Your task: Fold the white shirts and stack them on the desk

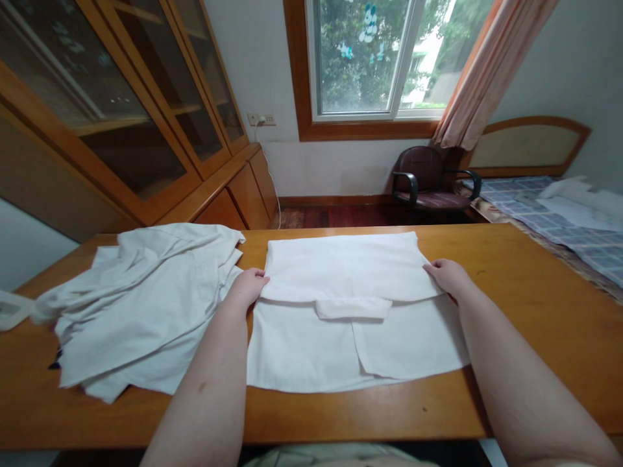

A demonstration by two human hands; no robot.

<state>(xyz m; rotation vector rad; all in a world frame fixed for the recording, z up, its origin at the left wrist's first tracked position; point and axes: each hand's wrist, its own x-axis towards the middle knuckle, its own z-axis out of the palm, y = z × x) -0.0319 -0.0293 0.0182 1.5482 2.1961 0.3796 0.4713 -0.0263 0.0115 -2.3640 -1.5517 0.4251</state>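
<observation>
A white collared garment, perhaps a shirt or lab coat, lies flat on the wooden table in front of me. Its upper part is folded down over the lower part, and the collar shows below the folded edge. My left hand pinches the left side of the folded layer. On the opposite side, my right hand grips the right edge of that layer between thumb and fingers. The fingertips of both hands are partly hidden by the cloth.
A loose pile of white garments covers the table's left part, next to my left forearm. The wooden table extends to the right. Beyond it stand a glass-door cabinet, an office chair and a bed.
</observation>
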